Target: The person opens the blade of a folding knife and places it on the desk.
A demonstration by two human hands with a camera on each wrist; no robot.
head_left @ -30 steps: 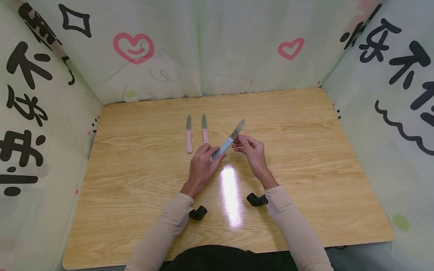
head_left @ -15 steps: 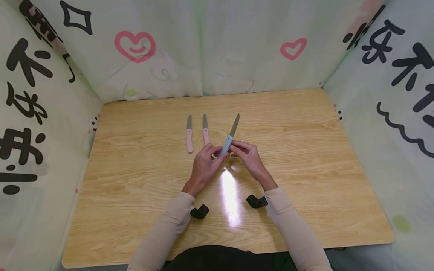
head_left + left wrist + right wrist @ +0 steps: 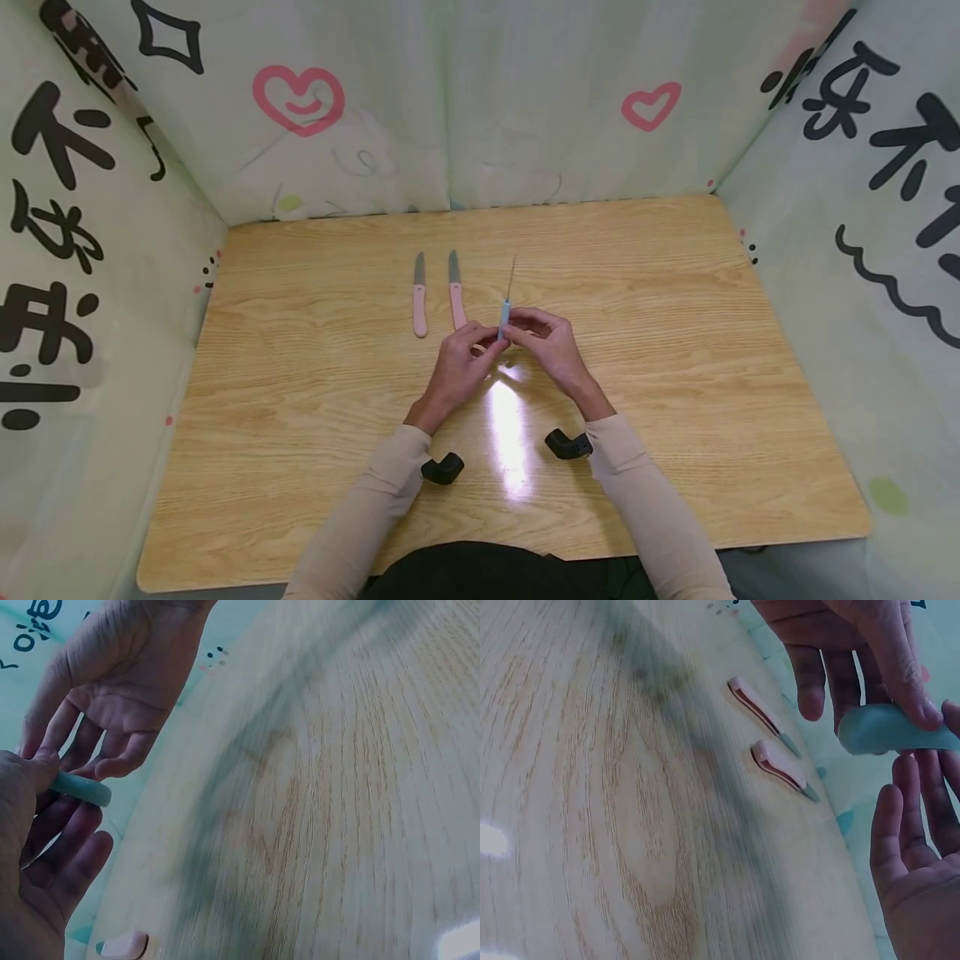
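A knife with a light blue handle [image 3: 505, 314] is held up between both hands, its blade pointing away and seen nearly edge-on in the head view. My left hand [image 3: 460, 358] pinches the lower handle between thumb and fingers. From the other side, my right hand [image 3: 553, 348] pinches the same handle. The rounded handle end [image 3: 874, 727] sticks out past the left thumb in the right wrist view, and the handle [image 3: 86, 787] also shows in the left wrist view. Beyond the left hand lie a pink-handled knife [image 3: 419, 310] and a second pink-handled knife [image 3: 456, 296], the latter's handle end close to the fingers.
The wooden table [image 3: 675, 333] has a bright light reflection near its middle. Patterned curtains [image 3: 525, 108] enclose its back and sides. A black device [image 3: 442, 469] sits at the left sleeve and a similar device [image 3: 567, 444] at the right.
The blue knife has swung from slanting right to pointing almost straight away and turned edge-on. My right hand has moved from beside the blade down onto the handle; the pink-handled knives stay put.
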